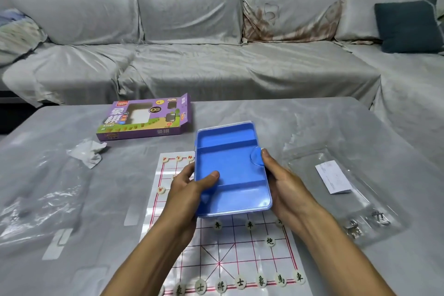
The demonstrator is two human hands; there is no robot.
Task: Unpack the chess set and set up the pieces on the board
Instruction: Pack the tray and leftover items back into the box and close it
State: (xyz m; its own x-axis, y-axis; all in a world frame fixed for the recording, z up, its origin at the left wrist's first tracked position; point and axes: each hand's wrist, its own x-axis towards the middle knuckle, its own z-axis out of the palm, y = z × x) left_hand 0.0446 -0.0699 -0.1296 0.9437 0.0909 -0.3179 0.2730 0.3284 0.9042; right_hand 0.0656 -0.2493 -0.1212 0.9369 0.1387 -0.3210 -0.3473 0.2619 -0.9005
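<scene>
While round white chess pieces (pixel 240 282) line the near edge of the red-gridded paper board (pixel 240 255), the left hand (pixel 186 187) and right hand (pixel 283 182) grasp the empty blue plastic tray (pixel 231 173) above it, long axis running near-to-far, the purple cardboard box (pixel 144 119) lying far left.

A home living room: a long grey-covered sofa (pixel 192 31) with cushions behind a low covered table (pixel 312 122).
</scene>
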